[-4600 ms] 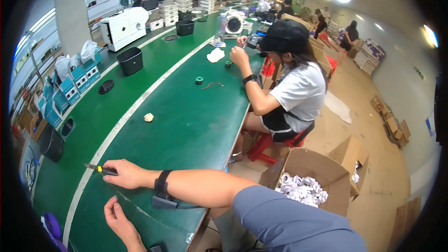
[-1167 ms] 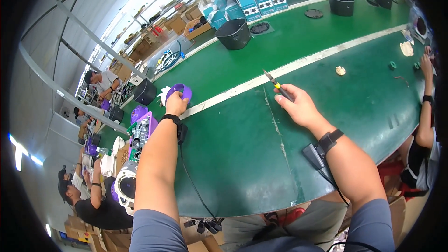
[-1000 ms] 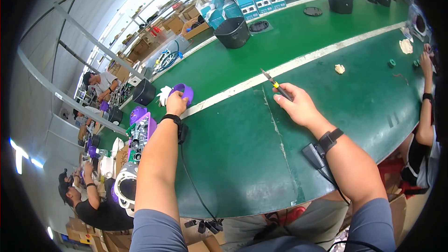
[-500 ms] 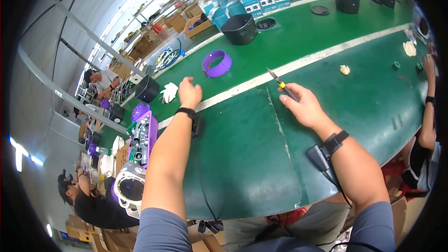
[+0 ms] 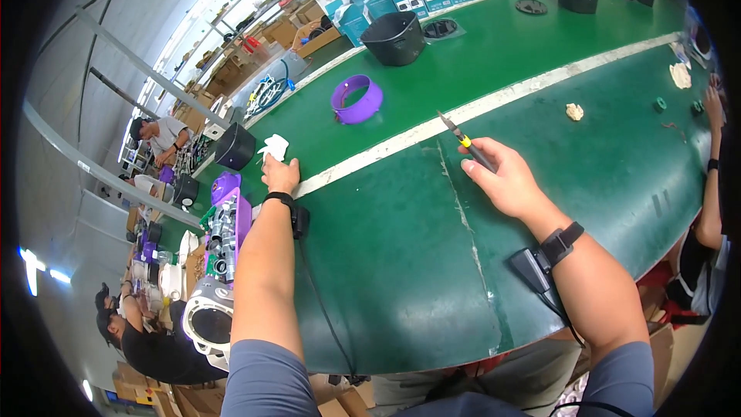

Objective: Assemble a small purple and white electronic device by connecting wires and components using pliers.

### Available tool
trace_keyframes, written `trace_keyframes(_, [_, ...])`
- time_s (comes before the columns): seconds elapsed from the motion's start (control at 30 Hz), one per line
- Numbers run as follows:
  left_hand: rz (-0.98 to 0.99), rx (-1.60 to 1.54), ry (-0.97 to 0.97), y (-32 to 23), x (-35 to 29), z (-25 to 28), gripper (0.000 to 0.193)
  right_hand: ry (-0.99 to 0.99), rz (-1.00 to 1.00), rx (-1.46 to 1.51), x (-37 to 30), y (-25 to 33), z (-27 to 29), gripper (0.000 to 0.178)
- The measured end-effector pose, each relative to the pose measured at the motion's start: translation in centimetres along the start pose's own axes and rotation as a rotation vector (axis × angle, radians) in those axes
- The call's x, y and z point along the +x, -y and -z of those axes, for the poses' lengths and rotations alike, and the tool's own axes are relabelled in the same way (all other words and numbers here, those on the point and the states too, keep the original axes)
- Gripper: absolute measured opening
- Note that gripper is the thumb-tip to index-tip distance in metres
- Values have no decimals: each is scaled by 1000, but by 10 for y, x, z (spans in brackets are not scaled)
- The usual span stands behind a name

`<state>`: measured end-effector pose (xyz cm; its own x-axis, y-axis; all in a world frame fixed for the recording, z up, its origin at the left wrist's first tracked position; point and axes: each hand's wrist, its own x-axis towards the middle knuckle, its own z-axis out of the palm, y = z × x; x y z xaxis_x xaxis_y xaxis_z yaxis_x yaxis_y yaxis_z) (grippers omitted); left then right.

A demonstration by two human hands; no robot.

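Our right hand (image 5: 505,177) holds black-and-yellow pliers (image 5: 457,131), tips pointing away from us above the bench (image 5: 386,262). Our left hand (image 5: 281,176) is at a crumpled white piece (image 5: 274,145) beyond the pale stripe (image 5: 401,144); we cannot tell whether it grips that. A purple ring (image 5: 363,113) lies farther out, between that piece and a black bin (image 5: 394,42).

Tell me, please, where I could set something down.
Bare tabletop lies before the white stripe, between the black cable and pale seam; more beyond it, right of the purple ring. It's crowded leftward, around the purple bin.
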<state>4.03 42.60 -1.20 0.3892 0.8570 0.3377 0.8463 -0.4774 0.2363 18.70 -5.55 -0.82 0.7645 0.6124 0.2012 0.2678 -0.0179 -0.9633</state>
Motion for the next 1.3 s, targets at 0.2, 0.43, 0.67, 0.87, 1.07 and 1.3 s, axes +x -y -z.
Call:
trace_keyframes(0.2, [-8,-12,11,-1,21,-8,95,-1,-13,12,1,-4,2,36])
trace_keyframes(0.43, [67,51,37,12,47,-10,104,5,-31,9,3,-4,2,35])
trace_keyframes(0.67, [33,36,75,11,64,-14,101,-8,-17,15,3,-8,0,35])
trace_keyframes(0.87, [-71,96,52,11,65,-16,63,-15,-41,-19,4,-2,3,34])
trace_keyframes(1.07, [-205,-39,-124,21,69,-5,45,-24,-5,5,4,2,1,33])
trace_keyframes(1.3, [385,-1333,535,-29,8,63,45,-13,29,-61,4,-1,-2,36])
